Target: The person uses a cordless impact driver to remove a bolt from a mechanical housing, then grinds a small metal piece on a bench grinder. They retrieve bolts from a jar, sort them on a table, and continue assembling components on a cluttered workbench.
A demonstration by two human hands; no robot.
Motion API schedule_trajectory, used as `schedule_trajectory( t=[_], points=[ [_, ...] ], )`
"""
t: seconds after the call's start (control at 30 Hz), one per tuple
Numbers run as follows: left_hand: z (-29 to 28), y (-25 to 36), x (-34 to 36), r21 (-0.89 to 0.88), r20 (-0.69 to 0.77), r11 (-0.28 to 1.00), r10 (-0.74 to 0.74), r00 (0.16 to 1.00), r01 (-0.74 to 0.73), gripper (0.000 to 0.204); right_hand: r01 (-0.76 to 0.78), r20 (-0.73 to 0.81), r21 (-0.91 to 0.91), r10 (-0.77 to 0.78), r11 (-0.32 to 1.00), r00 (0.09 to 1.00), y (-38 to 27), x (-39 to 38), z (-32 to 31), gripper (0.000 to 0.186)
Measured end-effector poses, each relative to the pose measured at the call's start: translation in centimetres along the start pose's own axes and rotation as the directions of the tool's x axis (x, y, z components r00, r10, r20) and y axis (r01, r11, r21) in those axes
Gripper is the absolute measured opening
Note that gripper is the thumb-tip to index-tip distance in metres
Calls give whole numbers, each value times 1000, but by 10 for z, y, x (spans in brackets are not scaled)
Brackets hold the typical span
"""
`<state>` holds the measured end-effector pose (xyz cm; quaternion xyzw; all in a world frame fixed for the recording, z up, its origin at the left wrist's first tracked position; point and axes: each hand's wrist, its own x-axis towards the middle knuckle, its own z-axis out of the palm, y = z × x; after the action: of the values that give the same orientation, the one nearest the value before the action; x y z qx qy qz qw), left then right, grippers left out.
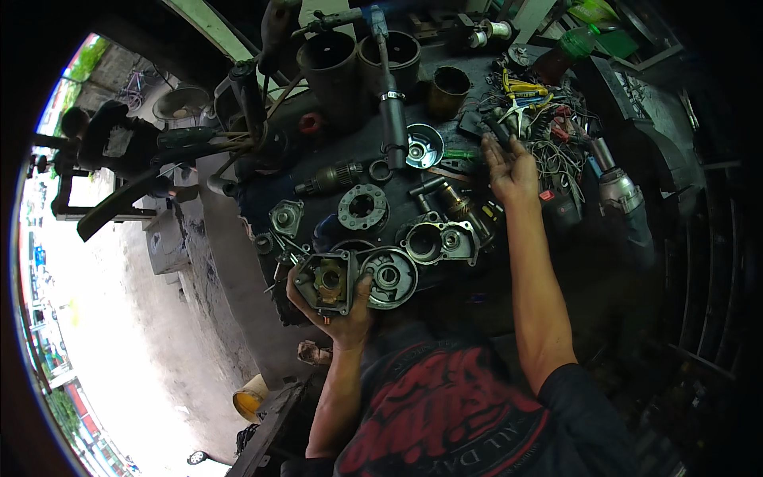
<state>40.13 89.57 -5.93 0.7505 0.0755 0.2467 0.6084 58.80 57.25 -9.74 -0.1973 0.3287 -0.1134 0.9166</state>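
While left hand [342,314] grips a square grey metal motor housing [324,280] at the bench's near edge, right hand [509,168], fingers loose, reaches a small dark part [497,131] beside tangled wires [556,151]. Round metal end covers [389,274] crowd the greasy dark workbench [334,151]; open yard to the left.

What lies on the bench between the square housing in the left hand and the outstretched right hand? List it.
In the head view, between the square housing and right hand: a round cover and a twin-bore casting.
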Motion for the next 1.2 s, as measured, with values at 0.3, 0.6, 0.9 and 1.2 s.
schedule_trajectory(
  t=[0.3,0.6,0.9,1.2],
  points=[
    [-55,-5,18,-30,423,995,-76,903,97,131,1,-2,-383,-2,924,1000,4,-39,-20,26],
    [-54,-19,20,-140,430,957,-172,886,254,113,103,49,-851,-117,515,992,16,-77,-37,28],
    [-54,-25,13,-8,401,998,-58,914,67,120,290,216,-854,-213,432,953,23,-129,-37,23],
    [-121,-4,56,169,219,912,-404,888,374,73,350,302,-891,-197,290,933,26,-141,-26,27]
  ],
)
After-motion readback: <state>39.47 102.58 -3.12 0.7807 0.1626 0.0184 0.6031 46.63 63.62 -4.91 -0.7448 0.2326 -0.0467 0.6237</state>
